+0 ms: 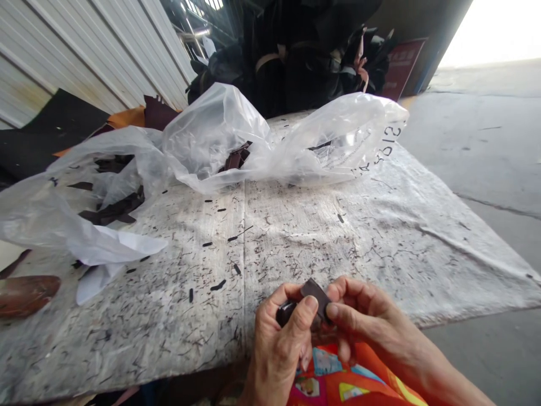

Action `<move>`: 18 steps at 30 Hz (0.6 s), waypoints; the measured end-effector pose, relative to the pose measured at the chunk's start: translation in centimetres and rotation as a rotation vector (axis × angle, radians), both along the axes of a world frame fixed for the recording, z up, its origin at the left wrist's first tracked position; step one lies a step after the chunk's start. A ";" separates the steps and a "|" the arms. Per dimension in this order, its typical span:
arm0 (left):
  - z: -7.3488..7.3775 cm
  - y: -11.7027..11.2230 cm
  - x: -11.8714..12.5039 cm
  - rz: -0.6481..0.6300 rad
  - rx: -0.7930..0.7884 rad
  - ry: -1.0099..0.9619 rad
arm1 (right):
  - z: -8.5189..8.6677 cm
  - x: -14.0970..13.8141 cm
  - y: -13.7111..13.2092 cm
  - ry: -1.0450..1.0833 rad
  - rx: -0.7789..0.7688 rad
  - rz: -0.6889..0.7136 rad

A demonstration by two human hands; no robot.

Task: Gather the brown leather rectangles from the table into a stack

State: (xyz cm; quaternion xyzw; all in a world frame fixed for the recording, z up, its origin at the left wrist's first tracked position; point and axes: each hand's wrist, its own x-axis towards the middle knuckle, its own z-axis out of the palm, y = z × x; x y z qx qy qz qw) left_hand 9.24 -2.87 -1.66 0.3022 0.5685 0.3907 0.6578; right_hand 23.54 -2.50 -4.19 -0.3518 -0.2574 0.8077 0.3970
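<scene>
My left hand (276, 344) is closed, its thumb pressing on a flat dark brown piece (315, 293) that looks like leather or a similar sheet material. A glossy black rounded object (285, 312) shows between the thumb and curled fingers of the same hand; its kind cannot be made out. On the other side, my right hand (367, 313) pinches the right edge of the brown piece between thumb and fingertips. Both hands are over the table's near edge, just above a bright orange patterned cloth (359, 375). The lower part of the piece is hidden by fingers.
A white cloth-covered table (296, 242) carries scattered dark scraps. Clear plastic bags holding dark strips lie along its back: a left bag (143, 146), a middle bag (211, 124) and a right bag (338, 121). A brown rounded object (27, 296) sits at the left edge.
</scene>
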 end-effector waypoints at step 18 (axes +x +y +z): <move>0.6 -0.2 0.1 -0.018 0.281 0.457 | -0.4 -0.8 -0.5 -0.174 -0.011 -0.286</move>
